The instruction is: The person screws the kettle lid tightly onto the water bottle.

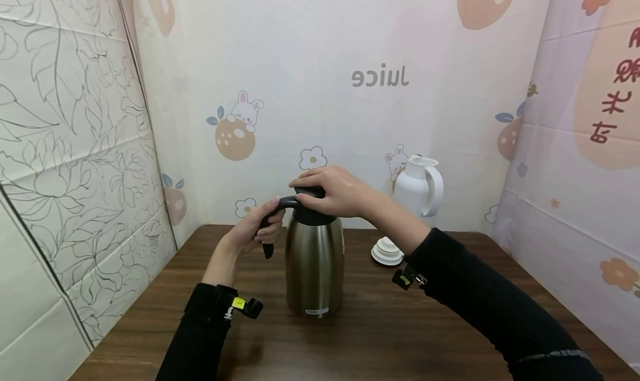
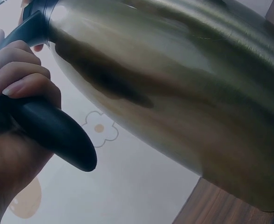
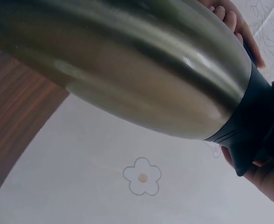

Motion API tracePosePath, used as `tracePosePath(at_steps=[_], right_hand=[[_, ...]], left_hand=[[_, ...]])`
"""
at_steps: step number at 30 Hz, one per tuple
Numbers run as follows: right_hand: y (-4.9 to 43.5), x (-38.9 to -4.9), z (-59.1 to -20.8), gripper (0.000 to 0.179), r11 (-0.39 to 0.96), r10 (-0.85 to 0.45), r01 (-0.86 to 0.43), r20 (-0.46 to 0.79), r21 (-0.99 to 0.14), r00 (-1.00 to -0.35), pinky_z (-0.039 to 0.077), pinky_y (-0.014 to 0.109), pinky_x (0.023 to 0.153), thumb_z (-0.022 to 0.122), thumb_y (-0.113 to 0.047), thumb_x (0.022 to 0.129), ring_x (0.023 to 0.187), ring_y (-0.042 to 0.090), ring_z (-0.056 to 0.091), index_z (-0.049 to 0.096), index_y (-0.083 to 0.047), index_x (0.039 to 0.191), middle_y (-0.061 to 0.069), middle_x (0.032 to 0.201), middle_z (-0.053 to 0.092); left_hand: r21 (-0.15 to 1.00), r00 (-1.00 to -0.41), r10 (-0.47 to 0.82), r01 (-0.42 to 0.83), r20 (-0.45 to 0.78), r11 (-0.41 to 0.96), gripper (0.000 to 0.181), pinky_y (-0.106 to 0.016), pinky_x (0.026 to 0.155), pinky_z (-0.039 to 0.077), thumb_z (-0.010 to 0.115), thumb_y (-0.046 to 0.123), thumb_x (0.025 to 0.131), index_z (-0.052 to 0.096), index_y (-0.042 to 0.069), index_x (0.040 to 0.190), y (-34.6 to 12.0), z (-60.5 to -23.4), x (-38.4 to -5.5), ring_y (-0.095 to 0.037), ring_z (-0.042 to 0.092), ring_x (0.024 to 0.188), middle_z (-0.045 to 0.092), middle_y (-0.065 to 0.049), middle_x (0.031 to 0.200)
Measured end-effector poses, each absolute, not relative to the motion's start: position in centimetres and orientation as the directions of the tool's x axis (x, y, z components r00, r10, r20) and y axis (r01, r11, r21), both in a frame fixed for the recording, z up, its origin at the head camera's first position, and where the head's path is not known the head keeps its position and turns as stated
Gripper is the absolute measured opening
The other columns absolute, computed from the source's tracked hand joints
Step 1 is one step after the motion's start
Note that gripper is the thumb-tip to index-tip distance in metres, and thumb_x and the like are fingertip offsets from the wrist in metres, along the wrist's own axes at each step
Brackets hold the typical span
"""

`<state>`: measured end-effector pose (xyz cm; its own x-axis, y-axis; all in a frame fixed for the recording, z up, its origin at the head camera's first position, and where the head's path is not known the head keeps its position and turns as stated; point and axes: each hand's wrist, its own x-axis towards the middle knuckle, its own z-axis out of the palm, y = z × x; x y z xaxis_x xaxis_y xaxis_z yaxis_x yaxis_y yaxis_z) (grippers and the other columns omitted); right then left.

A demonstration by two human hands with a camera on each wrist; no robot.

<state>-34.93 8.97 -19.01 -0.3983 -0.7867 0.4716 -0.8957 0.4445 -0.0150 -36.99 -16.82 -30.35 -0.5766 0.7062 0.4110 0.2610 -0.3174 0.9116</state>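
A gold-brown metal thermos jug (image 1: 315,270) with a black collar and black handle stands upright on the wooden table in the head view. My left hand (image 1: 252,228) grips its handle (image 2: 58,133), the fingers curled round it in the left wrist view. Over the top, my right hand (image 1: 335,191) holds the black lid (image 1: 311,191), fingers across the far side and thumb on the near side. In the right wrist view the black spout (image 3: 244,158) points away from the handle, with right-hand fingers close by it. Whether the lid is seated or loose cannot be seen.
Behind my right forearm stands a white jug (image 1: 412,189) with a handle and no lid on its mouth. A white stepped lid (image 1: 387,251) lies on the brown table (image 1: 370,336). Printed cloth walls (image 1: 320,120) enclose the table's back and sides.
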Motion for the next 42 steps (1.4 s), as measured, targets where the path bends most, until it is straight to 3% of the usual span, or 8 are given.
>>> tracePosePath(at_steps=[8,16,26,32,38,40,42], right_hand=[[8.6,-34.5,-18.7,0.038,0.493,-0.775,-0.870,0.447,-0.014,-0.447,0.050,0.041,0.108,0.061,-0.034,0.107,0.130,0.022,0.064,0.071,-0.016,0.139,0.003,0.137,0.070],[8.9,-34.0,-17.5,0.041,0.529,-0.786,-0.846,0.334,-0.073,-0.520,0.047,0.043,0.110,0.054,-0.029,0.108,0.136,0.026,0.059,0.065,-0.018,0.146,0.005,0.145,0.065],[9.2,-34.0,-16.6,0.043,0.507,-0.816,-0.861,0.296,-0.049,-0.497,0.046,0.045,0.113,0.055,-0.040,0.110,0.139,0.026,0.057,0.064,-0.019,0.147,0.006,0.148,0.063],[8.7,-33.9,-17.0,0.044,0.548,-0.786,-0.836,0.326,-0.023,-0.525,0.052,0.042,0.103,0.057,-0.043,0.109,0.126,0.023,0.065,0.068,-0.019,0.143,0.002,0.137,0.070],[7.6,-33.4,-17.8,0.040,0.637,-0.716,-0.770,0.382,0.014,-0.585,0.056,0.038,0.091,0.057,-0.041,0.108,0.113,0.018,0.071,0.072,-0.019,0.138,0.000,0.128,0.075],[7.2,-33.1,-18.0,0.036,0.668,-0.689,-0.743,0.402,0.031,-0.603,0.055,0.036,0.081,0.057,-0.040,0.108,0.100,0.017,0.071,0.075,-0.020,0.133,-0.002,0.116,0.077],[6.9,-32.8,-18.1,0.030,0.694,-0.670,-0.717,0.416,0.059,-0.615,0.051,0.034,0.069,0.056,-0.038,0.107,0.083,0.016,0.067,0.079,-0.022,0.116,-0.003,0.095,0.074]], left_hand=[[0.904,-0.589,0.687,0.250,0.426,-0.346,0.049,-0.026,0.042,0.019,0.037,0.047,0.115,0.045,0.021,0.075,-16.8,-30.6,-37.1,-0.002,0.037,0.039,0.048,0.016,0.054],[0.894,-0.570,0.691,0.240,0.446,-0.379,0.053,-0.025,0.040,0.017,0.036,0.046,0.116,0.044,0.024,0.069,-16.5,-30.7,-37.2,0.000,0.035,0.037,0.046,0.017,0.052],[0.882,-0.543,0.697,0.237,0.468,-0.407,0.054,-0.025,0.039,0.015,0.039,0.048,0.115,0.045,0.025,0.067,-16.4,-30.7,-37.4,0.001,0.035,0.036,0.043,0.017,0.050],[0.885,-0.547,0.699,0.221,0.460,-0.409,0.054,-0.025,0.038,0.013,0.044,0.051,0.113,0.046,0.025,0.066,-16.4,-30.9,-37.6,-0.001,0.031,0.036,0.043,0.017,0.049],[0.885,-0.537,0.708,0.207,0.458,-0.416,0.057,-0.028,0.037,0.009,0.039,0.048,0.115,0.041,0.024,0.064,-16.4,-31.1,-37.4,-0.004,0.026,0.035,0.038,0.014,0.048],[0.889,-0.540,0.710,0.205,0.452,-0.410,0.057,-0.028,0.037,0.008,0.038,0.047,0.115,0.040,0.024,0.064,-16.4,-31.1,-37.3,-0.005,0.024,0.035,0.037,0.014,0.048],[0.891,-0.541,0.711,0.206,0.448,-0.405,0.057,-0.028,0.037,0.008,0.038,0.047,0.115,0.038,0.023,0.064,-16.3,-31.1,-37.3,-0.005,0.023,0.035,0.036,0.014,0.048]])
